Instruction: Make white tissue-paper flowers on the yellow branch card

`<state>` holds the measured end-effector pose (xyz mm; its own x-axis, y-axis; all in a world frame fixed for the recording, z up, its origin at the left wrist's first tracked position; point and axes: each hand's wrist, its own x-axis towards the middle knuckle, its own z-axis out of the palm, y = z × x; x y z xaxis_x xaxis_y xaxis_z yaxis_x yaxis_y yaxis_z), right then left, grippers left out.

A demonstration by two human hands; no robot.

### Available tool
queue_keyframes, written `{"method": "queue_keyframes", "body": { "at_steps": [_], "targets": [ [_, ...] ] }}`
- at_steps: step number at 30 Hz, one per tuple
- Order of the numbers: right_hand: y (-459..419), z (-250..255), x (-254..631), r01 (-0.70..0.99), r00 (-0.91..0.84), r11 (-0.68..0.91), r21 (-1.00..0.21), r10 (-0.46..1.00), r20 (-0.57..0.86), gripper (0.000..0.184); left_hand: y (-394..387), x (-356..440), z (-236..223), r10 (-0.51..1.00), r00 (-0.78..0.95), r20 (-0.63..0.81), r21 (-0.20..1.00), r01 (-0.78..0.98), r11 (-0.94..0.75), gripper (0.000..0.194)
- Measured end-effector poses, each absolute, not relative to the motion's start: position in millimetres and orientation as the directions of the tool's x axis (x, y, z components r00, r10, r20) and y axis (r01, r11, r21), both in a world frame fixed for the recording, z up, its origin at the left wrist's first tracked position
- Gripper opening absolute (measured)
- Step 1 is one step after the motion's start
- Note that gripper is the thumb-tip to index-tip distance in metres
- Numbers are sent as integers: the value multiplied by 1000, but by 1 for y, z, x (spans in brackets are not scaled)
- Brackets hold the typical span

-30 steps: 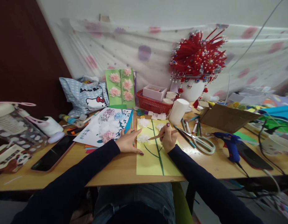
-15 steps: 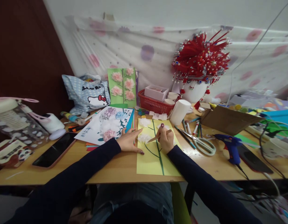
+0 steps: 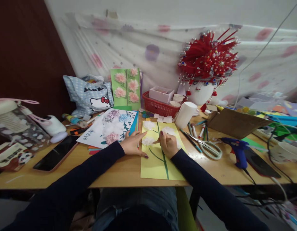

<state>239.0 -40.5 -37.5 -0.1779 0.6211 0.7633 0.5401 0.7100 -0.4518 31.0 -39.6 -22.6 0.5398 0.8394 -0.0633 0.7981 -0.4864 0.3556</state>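
A yellow sheet of paper (image 3: pixel 150 170) lies at the table's front edge, with a dark green stem and branches drawn on it. White fluffy paper-like blossoms (image 3: pixel 148 141) sit along the branches. Over the sheet, my right hand (image 3: pixel 169 147) is closed around a thin tan pointed stick (image 3: pixel 157 141), whose tip is at the middle-left blossom. Part of another white blossom (image 3: pixel 168 130) shows behind that hand. My left hand (image 3: pixel 133 145) rests at the sheet's left edge, its fingers spread and holding nothing.
White paper with flower decorations (image 3: pixel 97 131) lies left, near a phone (image 3: pixel 56 154). Scissors (image 3: pixel 209 150), markers and a blue glue gun (image 3: pixel 238 152) lie right. Behind stand a red basket (image 3: pixel 160 107), a paper roll (image 3: pixel 186 115) and a green flower card (image 3: pixel 118 101).
My right hand has shifted a little left and turned, bringing the stick's tip up against the middle-left blossom. My left hand stays in place.
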Motion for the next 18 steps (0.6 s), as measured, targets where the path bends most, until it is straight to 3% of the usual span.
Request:
{"method": "queue_keyframes", "body": {
  "at_steps": [3,5,8,11,18],
  "targets": [
    [-41,-36,237,554,-319,781,-288,519,793,51,-40,31,-22,844,532,-75,345,808,-478,116],
    [-41,-35,236,542,-328,786,-299,525,785,52,-40,32,-21,845,529,-78,342,810,-476,116],
    [-41,-34,237,474,-76,673,-568,674,735,56,-40,32,-19,841,536,-78,343,806,-482,116],
    [-38,-34,239,281,214,531,-800,778,591,60,-40,32,-20,843,533,-77,342,808,-480,115],
    [-29,-28,235,24,336,414,-910,854,397,59,-37,31,-22,807,591,8,362,750,-553,108]
  ]
}}
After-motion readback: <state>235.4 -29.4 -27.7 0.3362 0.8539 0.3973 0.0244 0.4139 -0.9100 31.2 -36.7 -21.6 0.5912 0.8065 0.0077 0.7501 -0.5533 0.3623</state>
